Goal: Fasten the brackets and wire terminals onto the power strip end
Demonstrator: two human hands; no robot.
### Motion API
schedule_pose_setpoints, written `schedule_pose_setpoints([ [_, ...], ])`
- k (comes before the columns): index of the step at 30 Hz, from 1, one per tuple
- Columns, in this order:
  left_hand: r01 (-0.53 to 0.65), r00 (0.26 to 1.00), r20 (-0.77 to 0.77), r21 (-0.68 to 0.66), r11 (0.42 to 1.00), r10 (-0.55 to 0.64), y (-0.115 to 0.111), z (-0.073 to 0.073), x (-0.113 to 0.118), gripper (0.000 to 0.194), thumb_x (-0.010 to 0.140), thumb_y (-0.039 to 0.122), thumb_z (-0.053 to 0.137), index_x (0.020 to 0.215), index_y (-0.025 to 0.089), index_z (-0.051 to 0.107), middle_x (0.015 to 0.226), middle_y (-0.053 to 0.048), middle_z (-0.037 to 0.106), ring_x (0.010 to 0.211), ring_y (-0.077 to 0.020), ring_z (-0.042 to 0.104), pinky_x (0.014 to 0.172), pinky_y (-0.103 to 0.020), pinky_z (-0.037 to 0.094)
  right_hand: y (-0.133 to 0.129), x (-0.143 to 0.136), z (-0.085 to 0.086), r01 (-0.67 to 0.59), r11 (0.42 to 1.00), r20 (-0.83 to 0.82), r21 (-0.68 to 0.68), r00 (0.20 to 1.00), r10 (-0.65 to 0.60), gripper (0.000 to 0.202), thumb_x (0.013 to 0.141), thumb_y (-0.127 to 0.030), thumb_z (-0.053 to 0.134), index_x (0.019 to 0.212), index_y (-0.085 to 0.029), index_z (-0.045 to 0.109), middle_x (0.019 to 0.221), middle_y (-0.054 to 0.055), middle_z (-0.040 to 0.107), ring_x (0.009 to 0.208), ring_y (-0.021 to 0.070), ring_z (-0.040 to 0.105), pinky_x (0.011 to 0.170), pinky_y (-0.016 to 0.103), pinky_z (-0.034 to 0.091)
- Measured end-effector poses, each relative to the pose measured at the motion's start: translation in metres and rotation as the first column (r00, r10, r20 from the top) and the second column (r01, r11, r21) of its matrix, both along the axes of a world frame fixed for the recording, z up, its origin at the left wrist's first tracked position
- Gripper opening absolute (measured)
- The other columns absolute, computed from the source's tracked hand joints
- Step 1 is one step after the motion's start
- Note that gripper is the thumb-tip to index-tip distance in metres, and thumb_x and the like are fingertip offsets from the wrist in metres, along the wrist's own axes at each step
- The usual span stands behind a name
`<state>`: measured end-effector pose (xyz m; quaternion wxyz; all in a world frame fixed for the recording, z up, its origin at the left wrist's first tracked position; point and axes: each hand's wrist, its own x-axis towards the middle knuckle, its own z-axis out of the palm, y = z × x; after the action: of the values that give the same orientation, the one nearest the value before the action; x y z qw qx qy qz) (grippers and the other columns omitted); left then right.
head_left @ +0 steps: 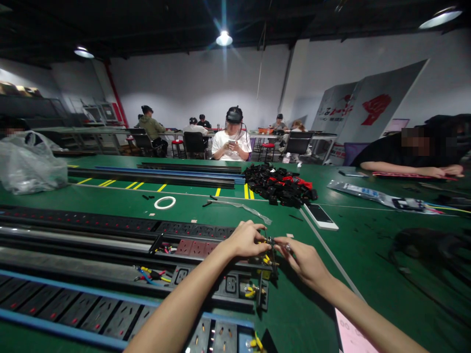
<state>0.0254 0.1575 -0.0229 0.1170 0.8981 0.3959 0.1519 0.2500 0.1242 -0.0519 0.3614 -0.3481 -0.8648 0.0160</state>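
Long black socket strips (110, 223) lie side by side on the green table (294, 318), with a blue-edged strip (73, 314) nearest me. My left hand (247, 240) rests over the right end of a strip with dark red sockets (196, 248), its thumb and fingers closed at a small metal end part (271, 241). From the right, my right hand (303, 260) meets the same end, fingertips pinched around a small thing too tiny to name. Yellow-sleeved wires (265, 260) show just below my left fingers. Another end plate (263, 291) stands at the neighbouring strip's end.
A heap of black and red parts (279, 184), a white phone (321, 216), a white tape ring (165, 202) and a plastic bag (31, 162) lie on the table. One person (232, 139) sits opposite; another person's forearm (401, 168) rests at the right.
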Motion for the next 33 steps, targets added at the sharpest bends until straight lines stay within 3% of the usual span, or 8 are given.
schedule_pose_setpoints([
  [3, 0.005, 1.000, -0.004, 0.012, 1.000, -0.005, 0.000, -0.001, 0.000, 0.032, 0.089, 0.048, 0.059, 0.094, 0.024, 0.079, 0.137, -0.004, 0.060, 0.111, -0.0303, 0.058, 0.094, -0.045, 0.044, 0.013, -0.008, 0.011, 0.065, 0.965, -0.142, -0.254, 0.984, -0.103, 0.025, 0.096, -0.041, 0.050, 0.102, -0.021, 0.064, 0.088, 0.006, 0.074, 0.074, 0.0207, 0.070, 0.067, 0.030, 0.053],
  [7, 0.009, 1.000, -0.022, 0.031, 0.999, -0.008, 0.001, -0.001, 0.000, 0.031, 0.089, 0.049, 0.060, 0.094, 0.024, 0.079, 0.140, -0.003, 0.058, 0.109, -0.0299, 0.058, 0.094, -0.046, 0.044, 0.037, -0.022, 0.021, -0.019, 0.796, -0.292, -0.605, 0.936, -0.199, 0.032, 0.090, -0.051, 0.052, 0.097, -0.021, 0.062, 0.072, 0.001, 0.066, 0.060, 0.0170, 0.061, 0.053, 0.026, 0.047],
  [13, 0.012, 1.000, -0.019, 0.043, 0.999, -0.011, 0.000, -0.001, 0.000, 0.031, 0.089, 0.048, 0.059, 0.090, 0.025, 0.079, 0.140, -0.001, 0.058, 0.104, -0.0277, 0.059, 0.089, -0.043, 0.046, 0.079, -0.032, 0.000, -0.019, 0.597, -0.233, -0.802, 0.930, -0.283, 0.035, 0.092, -0.046, 0.052, 0.074, -0.016, 0.058, 0.055, -0.003, 0.057, 0.041, 0.0110, 0.050, 0.038, 0.022, 0.037],
  [17, 0.010, 1.000, -0.019, 0.039, 0.999, -0.009, -0.001, 0.001, 0.000, 0.029, 0.088, 0.047, 0.060, 0.092, 0.026, 0.079, 0.140, -0.001, 0.058, 0.105, -0.0278, 0.059, 0.089, -0.043, 0.046, 0.088, -0.034, -0.014, 0.017, 0.533, -0.196, -0.846, 0.920, -0.340, 0.026, 0.096, -0.037, 0.058, 0.102, -0.013, 0.064, 0.091, 0.004, 0.067, 0.070, 0.0137, 0.065, 0.062, 0.029, 0.055],
  [22, -0.001, 1.000, -0.009, 0.028, 1.000, 0.001, -0.001, 0.001, 0.000, 0.030, 0.088, 0.048, 0.061, 0.091, 0.024, 0.079, 0.138, -0.003, 0.059, 0.109, -0.0290, 0.058, 0.092, -0.044, 0.046, 0.063, -0.027, -0.004, 0.048, 0.673, -0.290, -0.738, 0.878, -0.381, 0.040, 0.097, -0.051, 0.043, 0.082, -0.017, 0.058, 0.060, -0.001, 0.058, 0.046, 0.0122, 0.052, 0.044, 0.024, 0.041],
  [26, 0.004, 1.000, 0.000, 0.016, 1.000, -0.004, -0.001, 0.000, 0.001, 0.031, 0.087, 0.049, 0.062, 0.088, 0.023, 0.079, 0.136, -0.003, 0.061, 0.110, -0.0292, 0.059, 0.094, -0.044, 0.045, 0.023, -0.013, 0.007, 0.099, 0.826, -0.341, -0.555, 0.879, -0.334, 0.030, 0.094, -0.050, 0.048, 0.101, -0.022, 0.057, 0.086, 0.003, 0.068, 0.071, 0.0167, 0.063, 0.066, 0.028, 0.048],
  [29, -0.005, 1.000, 0.001, 0.011, 1.000, 0.005, -0.001, 0.000, 0.001, 0.031, 0.087, 0.049, 0.061, 0.088, 0.024, 0.079, 0.136, -0.003, 0.061, 0.111, -0.0296, 0.058, 0.095, -0.045, 0.045, -0.001, -0.004, 0.005, 0.147, 0.965, -0.195, -0.216, 0.962, -0.190, 0.024, 0.098, -0.041, 0.047, 0.105, -0.022, 0.058, 0.093, 0.006, 0.071, 0.077, 0.0199, 0.069, 0.070, 0.030, 0.050],
  [33, -0.002, 1.000, -0.002, 0.003, 1.000, 0.002, -0.002, 0.001, 0.001, 0.032, 0.088, 0.049, 0.060, 0.091, 0.024, 0.079, 0.136, -0.004, 0.061, 0.112, -0.0295, 0.058, 0.095, -0.045, 0.045, -0.016, -0.001, -0.004, 0.080, 0.995, -0.025, 0.065, 0.997, -0.078, 0.019, 0.101, -0.031, 0.044, 0.111, -0.019, 0.057, 0.096, 0.008, 0.074, 0.077, 0.0193, 0.073, 0.065, 0.027, 0.052],
])
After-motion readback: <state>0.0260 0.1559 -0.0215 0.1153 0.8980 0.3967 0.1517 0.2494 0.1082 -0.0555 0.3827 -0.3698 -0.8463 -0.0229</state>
